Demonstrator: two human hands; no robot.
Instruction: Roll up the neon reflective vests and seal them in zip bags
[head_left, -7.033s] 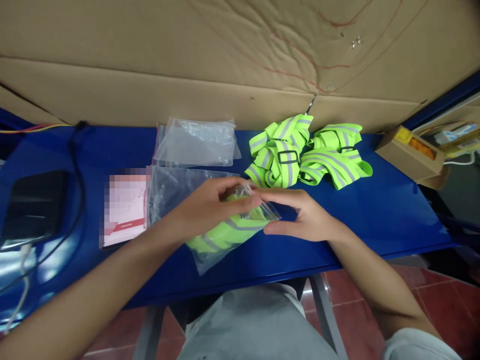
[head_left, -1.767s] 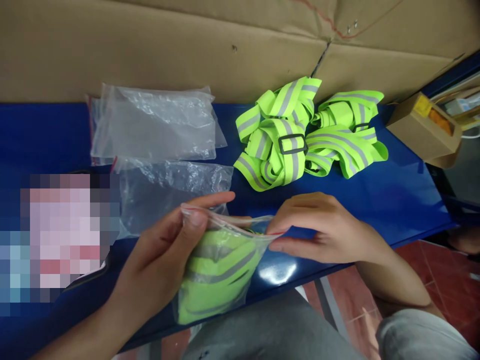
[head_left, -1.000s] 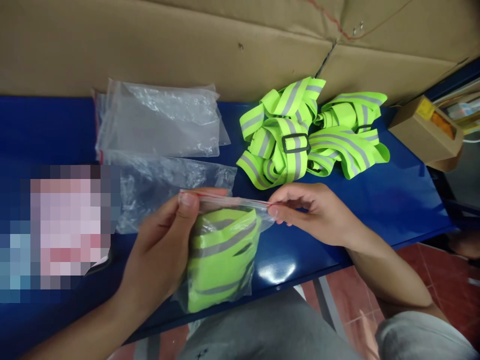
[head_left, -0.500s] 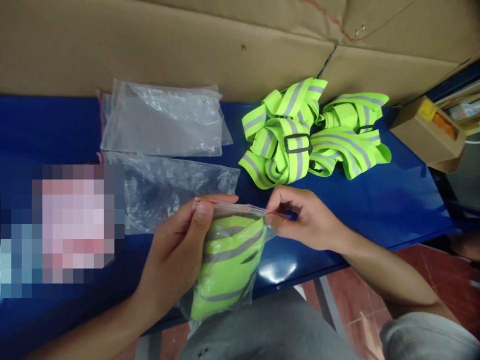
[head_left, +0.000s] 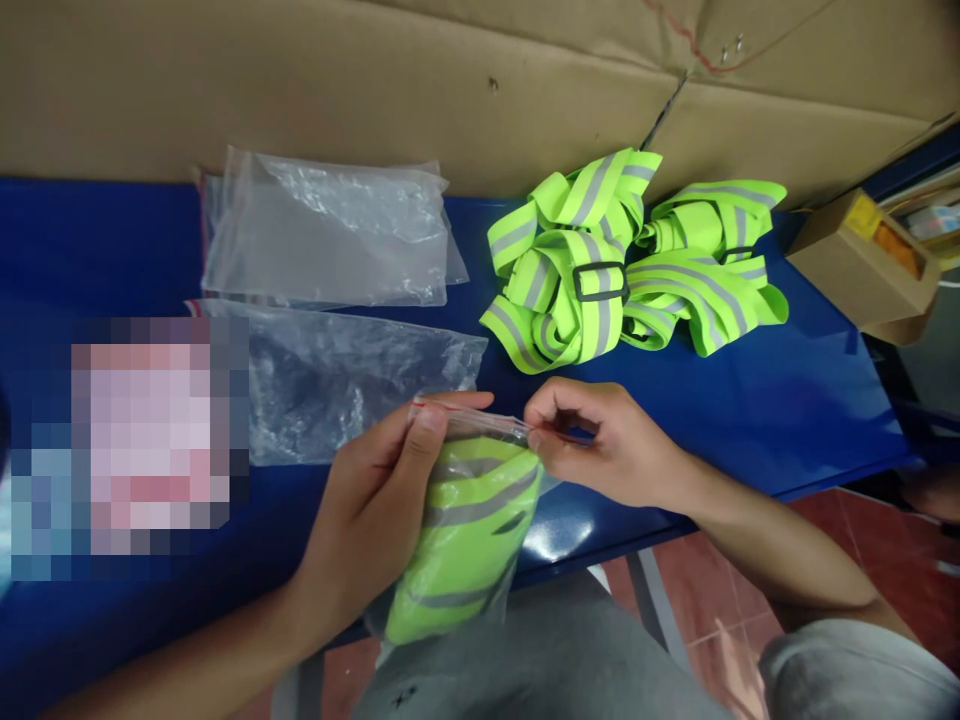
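A clear zip-lock bag [head_left: 465, 540] with a folded neon-yellow reflective strap inside hangs at the table's near edge, between my two hands. My left hand [head_left: 382, 490] grips its upper left corner, thumb in front and fingers behind. At the right end of the red-lined zip, my right hand [head_left: 592, 440] pinches the bag's edge between thumb and forefinger. Behind the hands lie loose neon-yellow reflective straps [head_left: 559, 270] with a black buckle [head_left: 600, 281]. To the left of them is a stack of clear bags [head_left: 330, 235], with a single clear bag [head_left: 360, 375] in front.
The blue table [head_left: 810, 390] runs along a brown cardboard wall [head_left: 300, 80]. An open cardboard box [head_left: 862, 260] stands at the right end, beside a shelf. A blurred-out patch [head_left: 150, 450] covers something at the left.
My left hand has shifted slightly right along with the bag's left corner, closer to my right hand. The right hand keeps its pinch on the zip end.
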